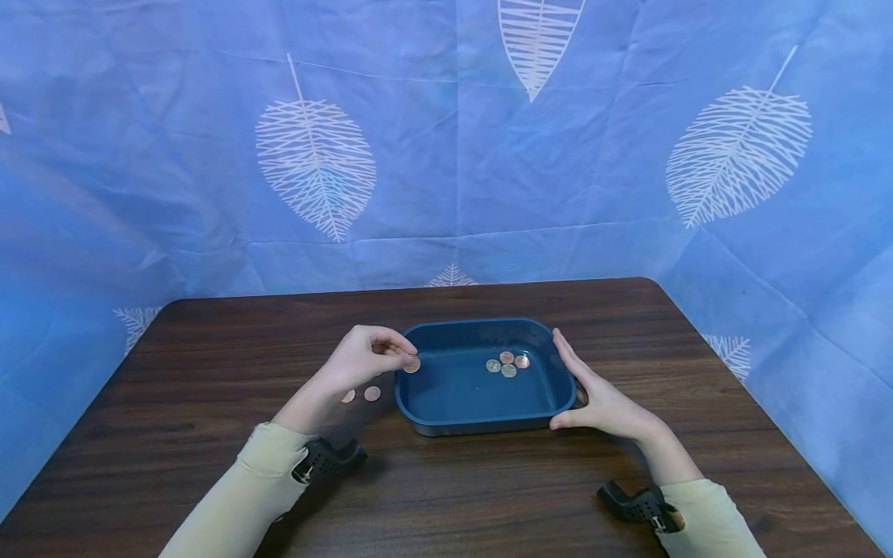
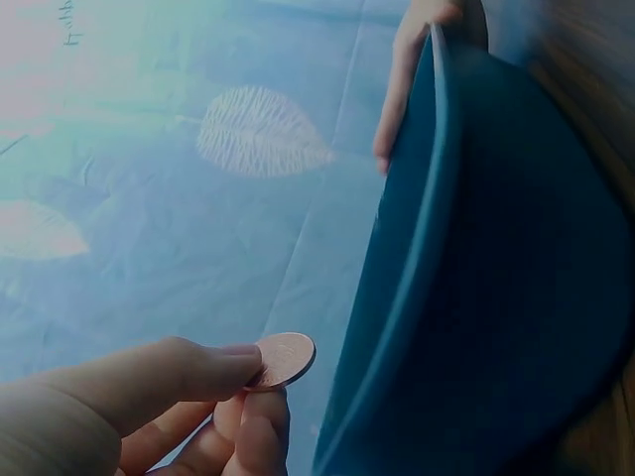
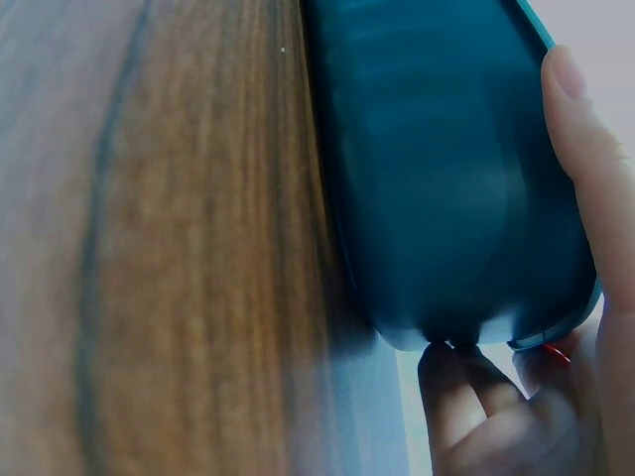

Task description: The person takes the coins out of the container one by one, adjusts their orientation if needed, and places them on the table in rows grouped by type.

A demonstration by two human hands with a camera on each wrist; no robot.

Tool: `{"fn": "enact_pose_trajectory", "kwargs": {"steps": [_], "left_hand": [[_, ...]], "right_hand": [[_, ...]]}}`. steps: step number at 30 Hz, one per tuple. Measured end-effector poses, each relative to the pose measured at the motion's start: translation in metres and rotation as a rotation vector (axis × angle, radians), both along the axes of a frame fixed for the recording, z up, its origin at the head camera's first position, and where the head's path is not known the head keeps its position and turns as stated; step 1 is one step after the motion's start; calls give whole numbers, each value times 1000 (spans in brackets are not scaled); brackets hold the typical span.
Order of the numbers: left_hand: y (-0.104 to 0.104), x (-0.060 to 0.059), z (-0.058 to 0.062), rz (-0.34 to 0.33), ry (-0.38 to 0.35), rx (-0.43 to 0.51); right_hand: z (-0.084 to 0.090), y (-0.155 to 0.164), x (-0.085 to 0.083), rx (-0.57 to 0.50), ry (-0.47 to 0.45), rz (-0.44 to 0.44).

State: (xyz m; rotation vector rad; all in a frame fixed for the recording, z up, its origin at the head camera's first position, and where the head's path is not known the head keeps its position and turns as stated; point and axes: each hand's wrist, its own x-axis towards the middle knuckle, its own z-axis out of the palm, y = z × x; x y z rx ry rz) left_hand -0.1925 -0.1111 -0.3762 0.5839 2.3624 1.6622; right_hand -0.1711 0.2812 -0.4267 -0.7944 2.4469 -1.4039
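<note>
Left hand [image 1: 363, 358] is pinching a copper coin [image 1: 412, 364] between thumb and fingertips, holding it right over the left rim of the blue plastic tray [image 1: 488, 422], just inside the edge. Right hand [image 1: 600, 399] is lying open, fingers straight, flat against the tray's right wall and bracing it. Four coins [image 1: 507, 363] are already sitting in the tray's far-right area; two more coins [image 1: 363, 394] are lying on the tabletop [image 1: 209, 434] just left of the tray, under the left hand.

Risks, as I'm reading it:
- The coin is riding almost on the rim line, so it could clip the lip and bounce onto the tabletop.
- The grip looks shallow in the left wrist view; the coin could be slipping early.
- The right hand is only pressing, not gripping, so a bump could slide the tray.
</note>
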Motion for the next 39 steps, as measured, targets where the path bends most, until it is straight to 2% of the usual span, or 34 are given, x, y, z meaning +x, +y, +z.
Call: {"fn": "enact_pose_trajectory", "kwargs": {"steps": [8, 22, 27, 31, 35, 39], "left_hand": [[-34, 4, -10, 62, -5, 1], [-97, 15, -33, 204, -23, -157], [-106, 17, -38, 258, -64, -187], [-108, 19, -41, 268, -76, -190], [-107, 20, -46, 283, -50, -230], [-105, 19, -50, 315, 6, -311]], "right_hand": [[0, 0, -1, -3, 14, 2], [1, 0, 0, -6, 6, 5], [0, 1, -1, -9, 5, 4], [0, 1, -1, -5, 4, 2], [0, 1, 0, 5, 1, 2], [0, 0, 0, 4, -5, 6]]}}
